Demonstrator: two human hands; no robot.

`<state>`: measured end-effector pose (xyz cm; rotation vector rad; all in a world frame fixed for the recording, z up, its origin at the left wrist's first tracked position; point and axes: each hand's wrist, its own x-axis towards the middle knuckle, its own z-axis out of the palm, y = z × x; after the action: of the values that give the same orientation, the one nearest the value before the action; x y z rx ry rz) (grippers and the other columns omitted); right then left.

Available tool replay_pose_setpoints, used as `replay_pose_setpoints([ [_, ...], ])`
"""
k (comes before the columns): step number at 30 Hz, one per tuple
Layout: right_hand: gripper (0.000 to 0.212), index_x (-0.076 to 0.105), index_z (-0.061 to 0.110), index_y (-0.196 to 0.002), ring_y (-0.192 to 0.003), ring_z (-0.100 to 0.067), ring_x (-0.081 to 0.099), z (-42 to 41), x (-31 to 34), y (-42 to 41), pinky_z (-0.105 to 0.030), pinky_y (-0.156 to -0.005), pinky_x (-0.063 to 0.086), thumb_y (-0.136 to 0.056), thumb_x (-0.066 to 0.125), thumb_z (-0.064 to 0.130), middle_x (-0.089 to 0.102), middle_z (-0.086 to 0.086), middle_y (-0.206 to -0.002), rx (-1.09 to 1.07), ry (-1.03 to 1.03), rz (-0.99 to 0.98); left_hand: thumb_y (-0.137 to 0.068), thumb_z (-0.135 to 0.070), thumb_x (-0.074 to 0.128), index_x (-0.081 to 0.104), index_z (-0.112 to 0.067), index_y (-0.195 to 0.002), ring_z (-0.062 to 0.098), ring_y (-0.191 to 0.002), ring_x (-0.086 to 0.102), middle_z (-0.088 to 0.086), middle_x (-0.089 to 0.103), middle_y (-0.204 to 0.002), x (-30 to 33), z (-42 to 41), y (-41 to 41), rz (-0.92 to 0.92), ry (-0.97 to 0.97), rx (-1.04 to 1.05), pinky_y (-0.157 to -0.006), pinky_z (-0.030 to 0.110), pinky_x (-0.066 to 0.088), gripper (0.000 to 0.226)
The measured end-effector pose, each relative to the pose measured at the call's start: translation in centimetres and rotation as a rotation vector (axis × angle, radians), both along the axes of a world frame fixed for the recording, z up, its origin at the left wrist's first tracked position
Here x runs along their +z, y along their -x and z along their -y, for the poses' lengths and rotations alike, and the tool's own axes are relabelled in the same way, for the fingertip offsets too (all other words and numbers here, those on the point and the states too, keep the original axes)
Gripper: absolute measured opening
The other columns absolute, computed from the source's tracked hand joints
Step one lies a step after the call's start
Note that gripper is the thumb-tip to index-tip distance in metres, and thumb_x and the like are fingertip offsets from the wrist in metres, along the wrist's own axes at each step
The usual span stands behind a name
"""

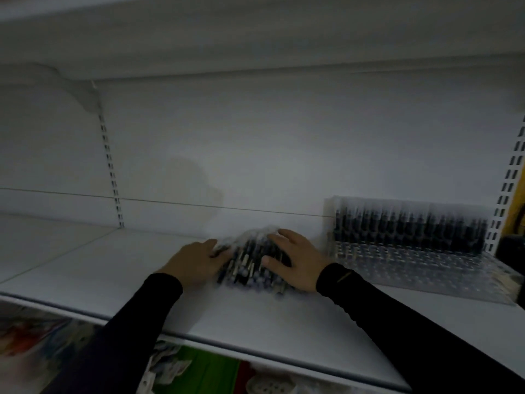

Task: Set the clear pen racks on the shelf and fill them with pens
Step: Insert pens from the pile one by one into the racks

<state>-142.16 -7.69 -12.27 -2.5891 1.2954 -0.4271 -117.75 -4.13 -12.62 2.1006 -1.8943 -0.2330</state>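
Pressed from both sides by left hand [196, 260] and right hand [295, 258]: pile of pens [248, 261] on white shelf [113, 268], left of clear pen rack [412, 243].

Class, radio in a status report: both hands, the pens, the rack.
Left hand and right hand on the pen pile, grip blurred. Clear rack right, back rows filled. Nothing in the way.

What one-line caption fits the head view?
Both hands gather a pen pile beside a part-filled clear rack.

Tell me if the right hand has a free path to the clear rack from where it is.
Probably yes: the right hand rests on the pen bundle, and only bare shelf shows between it and the clear rack beside it.
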Motion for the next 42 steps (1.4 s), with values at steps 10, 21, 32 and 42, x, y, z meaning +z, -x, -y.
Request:
replay_pose_setpoints([
  [10, 0.088, 0.011, 0.032, -0.152, -0.149, -0.020, 0.000, 1.7, -2.3, -0.9, -0.041, -0.121, 0.003, -0.078, 0.011, 0.079, 0.001, 0.001, -0.162, -0.032, -0.011, -0.028, -0.079, -0.075, 0.052, 0.040, -0.015, -0.142, 0.023, -0.124, 0.051, 0.006, 0.048, -0.144, 0.0, 1.0, 4.1, -0.282, 0.016, -0.006, -0.090, 0.021, 0.036, 0.088],
  [21, 0.116, 0.012, 0.034, -0.152, -0.149, -0.019, 0.001, 2.0, -2.7, -0.7, -0.041, -0.121, 0.005, -0.055, -0.007, 0.095, 0.003, 0.001, -0.162, -0.022, 0.008, -0.007, -0.077, -0.036, 0.075, 0.049, -0.008, -0.119, 0.017, -0.090, 0.052, 0.007, 0.057, -0.110, 1.9, 2.3, 3.5, -0.360, -0.040, -0.006, -0.071, 0.024, 0.042, 0.057],
  [32, 0.102, 0.013, 0.033, -0.152, -0.149, -0.021, 0.002, 2.2, -2.9, -0.7, -0.041, -0.121, 0.005, -0.067, 0.002, 0.089, 0.005, 0.000, -0.162, -0.017, 0.034, -0.011, -0.071, -0.032, 0.075, 0.055, -0.005, -0.092, 0.024, -0.078, 0.056, 0.013, 0.059, -0.092, 0.9, 2.8, 2.3, -0.407, 0.025, 0.065, -0.062, 0.031, 0.040, 0.040],
  [42, 0.115, 0.014, 0.034, -0.152, -0.149, -0.021, 0.003, 1.8, -2.7, -0.7, -0.039, -0.121, 0.004, -0.057, -0.007, 0.094, 0.006, -0.001, -0.162, -0.023, 0.023, 0.022, -0.082, -0.016, 0.071, 0.051, -0.011, -0.071, 0.012, -0.053, 0.050, 0.004, 0.053, -0.064, 0.8, 2.7, 1.7, -0.540, 0.111, 0.050, -0.039, 0.012, 0.035, 0.023],
])
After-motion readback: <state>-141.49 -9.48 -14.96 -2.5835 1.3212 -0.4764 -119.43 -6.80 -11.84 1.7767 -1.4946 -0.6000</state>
